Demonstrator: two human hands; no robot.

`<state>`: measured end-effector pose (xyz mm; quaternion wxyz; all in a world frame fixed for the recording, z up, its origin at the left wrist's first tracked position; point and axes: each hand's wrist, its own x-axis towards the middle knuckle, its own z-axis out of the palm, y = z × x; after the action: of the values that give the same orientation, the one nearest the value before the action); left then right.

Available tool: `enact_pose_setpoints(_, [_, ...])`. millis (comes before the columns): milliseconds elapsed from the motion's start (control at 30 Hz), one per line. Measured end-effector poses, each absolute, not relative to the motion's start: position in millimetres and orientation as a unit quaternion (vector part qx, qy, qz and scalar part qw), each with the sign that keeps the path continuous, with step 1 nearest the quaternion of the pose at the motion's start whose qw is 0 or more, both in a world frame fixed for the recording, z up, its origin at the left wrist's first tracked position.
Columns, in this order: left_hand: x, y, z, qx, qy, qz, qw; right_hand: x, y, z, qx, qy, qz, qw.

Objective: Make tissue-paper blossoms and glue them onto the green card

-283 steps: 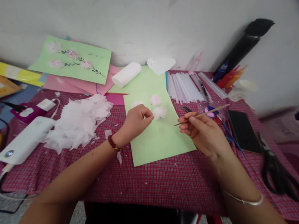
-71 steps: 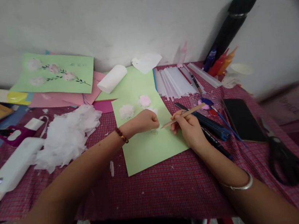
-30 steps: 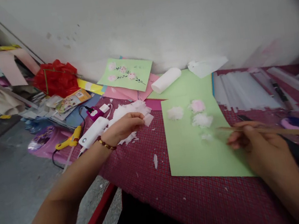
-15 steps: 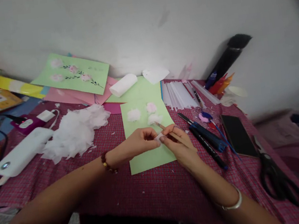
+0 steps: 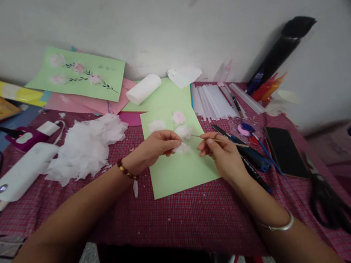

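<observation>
A light green paper sheet (image 5: 180,169) lies on the red checked cloth, with fluffy white and pink tissue flowers (image 5: 178,118) stuck near its top. My left hand (image 5: 156,147) is closed in a pinch, pressing a white tissue tuft (image 5: 182,148) onto the sheet. My right hand (image 5: 222,153) is closed around a thin wooden stick (image 5: 218,139), whose tip points left toward the flowers, just right of the tuft.
A heap of white tissue scraps (image 5: 83,145) lies left of the sheet, beside a white power bank (image 5: 22,171). Pens (image 5: 246,152), a black phone (image 5: 284,147) and black scissors (image 5: 332,203) lie to the right. White strips (image 5: 212,100) and a finished green card (image 5: 79,73) sit by the wall.
My left hand took a tissue piece from the heap, brought it to the stick over the sheet, and now pinches it down by the flowers. The right hand drew the stick slightly right.
</observation>
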<state>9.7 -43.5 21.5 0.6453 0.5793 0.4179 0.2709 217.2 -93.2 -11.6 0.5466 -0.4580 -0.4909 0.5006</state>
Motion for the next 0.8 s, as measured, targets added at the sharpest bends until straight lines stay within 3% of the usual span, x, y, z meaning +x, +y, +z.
enact_pose_setpoints(267, [7, -20, 21, 0.698, 0.434, 0.191, 0.537, 225, -90, -16, -0.517, -0.554, 0.395, 0.52])
enact_pose_setpoints(500, [6, -19, 12, 0.699, 0.404, 0.143, 0.572, 223, -91, -14, -0.489, -0.527, 0.44, 0.538])
enact_pose_setpoints(800, [18, -16, -6, 0.73, 0.389, 0.16, 0.539, 215, -103, -3, -0.504, -0.584, 0.348, 0.534])
